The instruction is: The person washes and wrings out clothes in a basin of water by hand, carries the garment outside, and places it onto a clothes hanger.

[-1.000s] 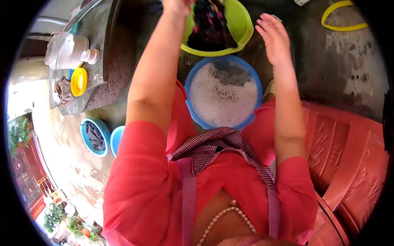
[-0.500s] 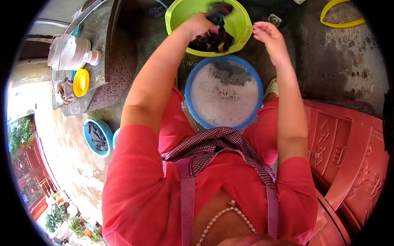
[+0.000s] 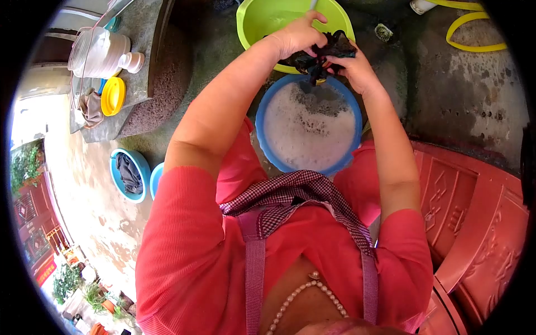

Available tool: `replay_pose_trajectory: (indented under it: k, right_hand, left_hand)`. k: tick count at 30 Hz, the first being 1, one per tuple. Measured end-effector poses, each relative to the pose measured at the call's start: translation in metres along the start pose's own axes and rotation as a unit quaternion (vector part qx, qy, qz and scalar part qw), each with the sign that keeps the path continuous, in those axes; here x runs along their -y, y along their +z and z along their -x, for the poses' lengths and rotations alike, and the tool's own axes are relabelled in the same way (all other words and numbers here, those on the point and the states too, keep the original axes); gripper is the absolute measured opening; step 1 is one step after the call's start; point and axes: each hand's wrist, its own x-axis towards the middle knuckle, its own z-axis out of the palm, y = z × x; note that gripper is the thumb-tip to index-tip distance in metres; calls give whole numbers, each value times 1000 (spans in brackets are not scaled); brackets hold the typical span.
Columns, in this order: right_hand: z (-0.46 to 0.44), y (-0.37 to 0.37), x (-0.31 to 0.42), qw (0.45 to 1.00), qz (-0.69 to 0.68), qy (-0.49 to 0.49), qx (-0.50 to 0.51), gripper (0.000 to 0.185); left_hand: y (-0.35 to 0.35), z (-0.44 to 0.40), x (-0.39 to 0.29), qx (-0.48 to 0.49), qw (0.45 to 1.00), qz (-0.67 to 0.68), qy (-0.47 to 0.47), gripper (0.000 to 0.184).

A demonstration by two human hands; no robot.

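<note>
Nearest: checked dark-and-white apron (image 3: 301, 187) bunched across the lap, its upper edge just beside a round blue plastic tub (image 3: 260, 131). The tub sits between the knees, full of pale grey foam (image 3: 304, 134); the foam thins to dark water at the far side.

Wet-looking dark cloth (image 3: 339, 49) is up in both hands, over the near rim of the lime-green plastic basin (image 3: 269, 25), its lower end hanging above the blue tub's far edge; cannot tell if it touches. Left hand (image 3: 300, 38): fingers curled down onto the cloth, one digit lifted away. Right hand (image 3: 356, 68): fingers bent in around the cloth's right side, almost meeting the left. The two rims stand close, little gap between; the green basin's far edge runs out of view.

Right side: grey concrete floor (image 3: 469, 89) stretches from the tub to the red relief panel (image 3: 446, 195), giving the right elbow some width. A small pale-rimmed object (image 3: 383, 32) lies past the right hand; a yellow looped band (image 3: 455, 33) well apart, farther right.

Left side is tighter: rough stone ledge (image 3: 146, 36) with translucent plastic jug (image 3: 97, 53) and round yellow dish (image 3: 113, 96). Below it, light-blue bucket (image 3: 144, 176) holding dark fabric (image 3: 129, 173).

Farthest: green potted plants (image 3: 68, 282), lower left.
</note>
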Motion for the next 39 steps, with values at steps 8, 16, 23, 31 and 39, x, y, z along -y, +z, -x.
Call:
replay_pose_trajectory:
  k: [8,16,23,31,39]
  right_hand:
    - [6,-5,17,971,-230,-52,-40,25]
    - [6,37,4,950,-25,-260,-170,17]
    - [36,84,15,769,300,-526,-205,28]
    - [-8,68,6,936,-101,-290,-172,43]
    - [-10,34,35,921,-333,-149,-139,39]
  left_hand:
    - [-35,-21,15,-202,970,134,-3,44]
    - [18,-15,31,160,868,280,-377,106]
    - [41,-6,0,112,808,574,-78,41]
    - [51,-30,5,17,860,510,-2,31]
    - [96,-9,10,-82,934,333,99,37]
